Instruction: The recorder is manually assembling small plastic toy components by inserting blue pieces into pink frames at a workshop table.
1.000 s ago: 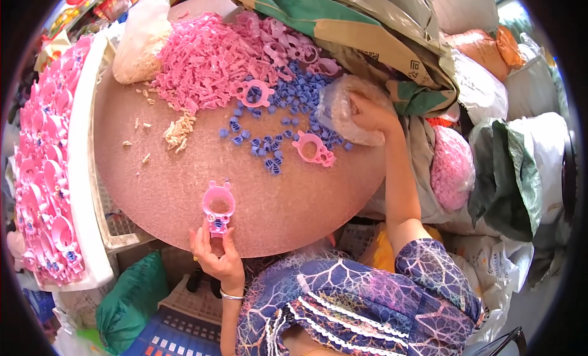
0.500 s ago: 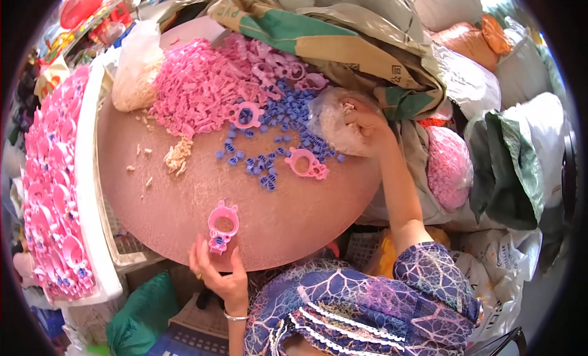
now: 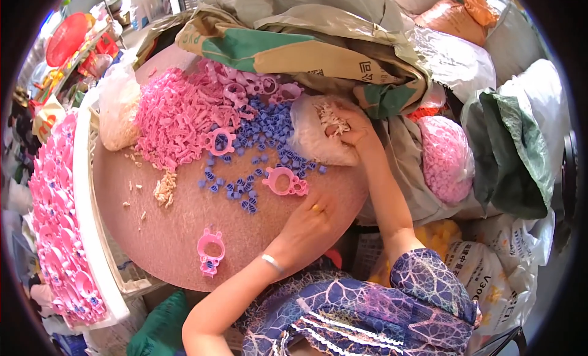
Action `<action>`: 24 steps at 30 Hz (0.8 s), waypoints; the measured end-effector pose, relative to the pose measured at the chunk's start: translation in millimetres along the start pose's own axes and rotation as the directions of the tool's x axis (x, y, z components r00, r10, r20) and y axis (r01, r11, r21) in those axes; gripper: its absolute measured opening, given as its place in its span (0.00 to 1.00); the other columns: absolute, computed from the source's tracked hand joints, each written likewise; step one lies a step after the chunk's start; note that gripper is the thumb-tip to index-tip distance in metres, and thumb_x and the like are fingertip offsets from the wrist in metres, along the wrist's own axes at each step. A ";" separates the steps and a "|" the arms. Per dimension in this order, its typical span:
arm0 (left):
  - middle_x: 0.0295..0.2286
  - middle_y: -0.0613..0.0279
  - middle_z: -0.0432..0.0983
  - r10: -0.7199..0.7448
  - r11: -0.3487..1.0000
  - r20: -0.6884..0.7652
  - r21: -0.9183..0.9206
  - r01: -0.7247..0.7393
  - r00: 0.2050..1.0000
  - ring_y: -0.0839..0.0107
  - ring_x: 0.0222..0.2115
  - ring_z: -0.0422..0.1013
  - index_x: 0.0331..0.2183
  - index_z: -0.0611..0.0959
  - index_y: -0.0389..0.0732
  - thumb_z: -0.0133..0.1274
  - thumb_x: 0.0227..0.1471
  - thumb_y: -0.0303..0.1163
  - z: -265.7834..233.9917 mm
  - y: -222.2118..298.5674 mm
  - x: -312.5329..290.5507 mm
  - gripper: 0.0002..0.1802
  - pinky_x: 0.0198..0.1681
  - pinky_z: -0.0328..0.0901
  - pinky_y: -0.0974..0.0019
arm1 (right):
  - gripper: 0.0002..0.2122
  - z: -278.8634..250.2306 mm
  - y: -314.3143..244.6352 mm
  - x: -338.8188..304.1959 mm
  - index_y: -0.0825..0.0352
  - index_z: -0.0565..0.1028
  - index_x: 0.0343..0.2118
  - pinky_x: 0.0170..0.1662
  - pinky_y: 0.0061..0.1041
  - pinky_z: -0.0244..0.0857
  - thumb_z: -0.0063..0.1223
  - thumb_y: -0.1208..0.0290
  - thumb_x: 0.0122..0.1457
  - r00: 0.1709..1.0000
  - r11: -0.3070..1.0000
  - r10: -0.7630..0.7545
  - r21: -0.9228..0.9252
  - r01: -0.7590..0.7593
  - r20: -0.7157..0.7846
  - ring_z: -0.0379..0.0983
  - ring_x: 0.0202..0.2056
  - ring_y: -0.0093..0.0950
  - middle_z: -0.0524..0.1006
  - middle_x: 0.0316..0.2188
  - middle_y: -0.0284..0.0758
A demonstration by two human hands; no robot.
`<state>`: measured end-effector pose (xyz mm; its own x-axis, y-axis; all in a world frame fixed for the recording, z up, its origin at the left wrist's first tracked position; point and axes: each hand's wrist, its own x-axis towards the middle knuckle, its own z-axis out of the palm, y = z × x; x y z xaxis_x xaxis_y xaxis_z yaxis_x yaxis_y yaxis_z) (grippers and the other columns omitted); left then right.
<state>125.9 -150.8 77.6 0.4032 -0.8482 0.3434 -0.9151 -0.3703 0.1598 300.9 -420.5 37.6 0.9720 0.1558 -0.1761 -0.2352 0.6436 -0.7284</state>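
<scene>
Clear bag hiding right hand fingertips, grip unclear; left hand open, empty.

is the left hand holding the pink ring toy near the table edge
No, the left hand lies on the table, apart from that pink toy.

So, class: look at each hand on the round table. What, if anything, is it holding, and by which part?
The left hand lies open on the table, holding nothing. The right hand reaches into the clear bag of pale pieces; whether it grips any cannot be told.
</scene>
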 end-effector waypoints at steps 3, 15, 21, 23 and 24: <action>0.43 0.56 0.77 0.094 0.980 0.044 0.174 -0.101 0.995 0.58 0.53 0.68 0.40 0.82 0.36 0.50 0.47 0.28 56.3 -25.3 19.4 0.16 0.66 0.54 0.51 | 0.19 14.9 10.0 5.0 0.65 0.72 0.54 0.28 0.31 0.73 0.57 0.78 0.59 0.990 0.999 -0.004 -0.038 -0.001 -0.141 0.77 0.46 0.36 0.77 0.47 0.40; 0.44 0.55 0.78 -0.114 0.960 -0.099 0.245 0.136 0.988 0.59 0.54 0.68 0.44 0.81 0.35 0.47 0.51 0.31 44.4 -107.5 15.5 0.19 0.67 0.50 0.50 | 0.09 47.3 -14.2 -41.9 0.67 0.72 0.42 0.22 0.19 0.60 0.57 0.70 0.63 0.961 0.685 0.210 0.675 -0.275 0.179 0.66 0.43 0.34 0.71 0.39 0.38; 0.42 0.58 0.77 -0.105 0.916 -0.278 0.346 0.201 0.955 0.56 0.50 0.68 0.40 0.82 0.35 0.55 0.45 0.30 33.2 -106.6 11.9 0.18 0.63 0.56 0.48 | 0.14 52.2 -1.6 -74.8 0.70 0.69 0.48 0.23 0.21 0.60 0.56 0.70 0.64 0.962 0.658 0.207 0.702 -0.273 0.180 0.65 0.43 0.33 0.70 0.39 0.38; 0.44 0.56 0.77 -0.023 0.954 -0.042 0.297 0.035 0.999 0.57 0.50 0.68 0.40 0.81 0.33 0.53 0.44 0.31 29.0 -89.8 16.9 0.20 0.62 0.58 0.50 | 0.17 54.0 10.8 -84.3 0.72 0.66 0.50 0.24 0.22 0.60 0.56 0.71 0.62 0.947 0.603 0.251 0.732 -0.316 0.202 0.65 0.43 0.33 0.69 0.41 0.39; 0.44 0.56 0.77 -0.038 0.951 -0.046 0.306 0.050 0.998 0.57 0.50 0.68 0.40 0.81 0.33 0.53 0.44 0.31 35.6 -88.4 19.0 0.20 0.62 0.58 0.50 | 0.17 60.3 19.2 -87.2 0.72 0.66 0.50 0.24 0.22 0.60 0.56 0.71 0.62 0.941 0.603 0.260 0.725 -0.332 0.216 0.65 0.43 0.33 0.69 0.41 0.39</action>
<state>214.1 -147.6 37.0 0.4375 -0.8154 0.3790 -0.8524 -0.5103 -0.1139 211.7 -376.5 78.9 0.8538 0.4754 -0.2122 -0.4650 0.8797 0.1000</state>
